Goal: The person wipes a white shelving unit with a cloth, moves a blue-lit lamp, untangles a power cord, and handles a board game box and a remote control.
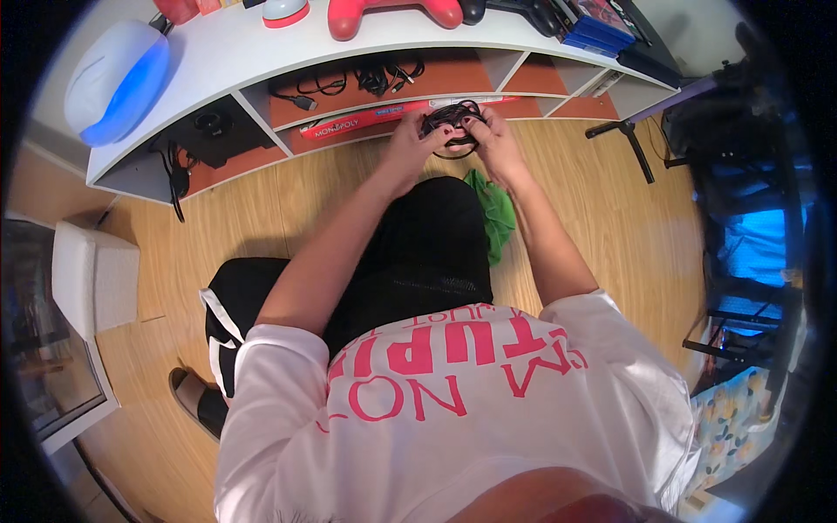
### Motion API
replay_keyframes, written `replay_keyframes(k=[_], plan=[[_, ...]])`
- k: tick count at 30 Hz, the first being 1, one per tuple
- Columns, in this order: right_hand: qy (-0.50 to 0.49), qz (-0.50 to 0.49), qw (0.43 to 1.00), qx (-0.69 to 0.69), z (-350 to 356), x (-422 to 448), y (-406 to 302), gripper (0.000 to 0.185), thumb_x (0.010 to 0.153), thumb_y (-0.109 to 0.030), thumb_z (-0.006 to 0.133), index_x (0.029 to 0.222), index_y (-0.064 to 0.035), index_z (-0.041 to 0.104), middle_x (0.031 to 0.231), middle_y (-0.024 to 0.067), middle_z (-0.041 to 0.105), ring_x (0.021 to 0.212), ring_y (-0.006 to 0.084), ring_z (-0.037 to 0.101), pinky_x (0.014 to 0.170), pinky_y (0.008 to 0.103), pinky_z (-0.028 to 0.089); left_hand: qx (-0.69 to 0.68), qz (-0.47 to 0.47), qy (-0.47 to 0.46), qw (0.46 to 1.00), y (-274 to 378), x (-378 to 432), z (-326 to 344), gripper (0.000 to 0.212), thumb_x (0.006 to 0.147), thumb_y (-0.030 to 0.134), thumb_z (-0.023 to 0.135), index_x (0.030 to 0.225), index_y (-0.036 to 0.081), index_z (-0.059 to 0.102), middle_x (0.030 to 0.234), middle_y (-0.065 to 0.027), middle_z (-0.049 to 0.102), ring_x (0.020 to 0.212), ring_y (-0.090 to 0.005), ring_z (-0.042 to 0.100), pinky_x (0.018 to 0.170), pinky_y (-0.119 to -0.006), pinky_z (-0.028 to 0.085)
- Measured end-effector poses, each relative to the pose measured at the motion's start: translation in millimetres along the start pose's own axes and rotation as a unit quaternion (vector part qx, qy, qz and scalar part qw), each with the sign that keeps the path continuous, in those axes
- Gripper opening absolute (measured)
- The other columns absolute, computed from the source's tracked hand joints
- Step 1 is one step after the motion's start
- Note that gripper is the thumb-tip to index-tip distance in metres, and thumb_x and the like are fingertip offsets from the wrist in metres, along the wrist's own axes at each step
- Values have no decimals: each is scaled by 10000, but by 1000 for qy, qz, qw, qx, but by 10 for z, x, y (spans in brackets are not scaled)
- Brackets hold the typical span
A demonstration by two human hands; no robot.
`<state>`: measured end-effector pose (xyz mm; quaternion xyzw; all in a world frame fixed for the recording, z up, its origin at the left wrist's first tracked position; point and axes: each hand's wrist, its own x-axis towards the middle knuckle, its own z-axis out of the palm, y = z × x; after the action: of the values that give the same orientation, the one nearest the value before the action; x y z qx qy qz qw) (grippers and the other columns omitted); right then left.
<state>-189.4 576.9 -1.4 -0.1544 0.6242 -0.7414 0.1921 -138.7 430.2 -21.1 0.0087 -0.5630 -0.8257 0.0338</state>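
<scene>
Both of my hands grip a coiled black cable (451, 118) in front of the low white shelf unit (252, 118). My left hand (418, 144) has the left side of the coil, its thumb pressed on the loops. On the right side, my right hand (494, 144) pinches the strands with thumb and fingers. One loop of the cable hangs below the fingers. Just behind the coil, a red Monopoly box (353, 124) lies flat in the lower compartment. More black cables (373, 78) rest on the reddish-brown shelf above it.
On the unit's top stand a white device lit blue (121, 85), a red game controller (392, 13), a black controller (513, 14) and blue cases (598, 36). A green cloth (492, 216) lies by my knee. A black tripod leg (634, 147) stands at right, a white stool (98, 278) at left.
</scene>
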Motion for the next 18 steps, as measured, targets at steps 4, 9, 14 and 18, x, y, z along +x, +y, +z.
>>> replay_keyframes(k=[4,9,14,18], plan=[[85,-14,995,-43,202,-227,206,195,936,-78,399,1080,38,461,956,103,589,790,145,604,652,282,547,-151,11,80,985,-101,77,179,204,917,93,522,1098,32,449,862,-73,570,662,-144,563,568,-314,497],[77,-41,964,-250,350,-530,344,182,959,-122,418,1046,33,456,864,105,576,676,143,568,560,267,503,-49,-135,157,977,-195,198,192,87,931,136,507,910,52,507,757,-52,549,586,-138,521,496,-314,451],[49,-46,912,-405,-51,-376,482,236,905,-109,543,1080,22,453,776,43,568,689,104,562,508,215,438,-10,-71,119,990,-274,402,223,95,926,134,506,932,42,532,775,-29,554,625,-132,535,540,-299,457],[226,-133,963,-58,231,-153,83,284,864,-139,593,1100,-2,515,816,26,613,663,55,536,493,198,387,37,-56,18,998,42,722,177,207,911,174,537,1016,-4,538,938,-89,573,845,-151,542,712,-324,453]])
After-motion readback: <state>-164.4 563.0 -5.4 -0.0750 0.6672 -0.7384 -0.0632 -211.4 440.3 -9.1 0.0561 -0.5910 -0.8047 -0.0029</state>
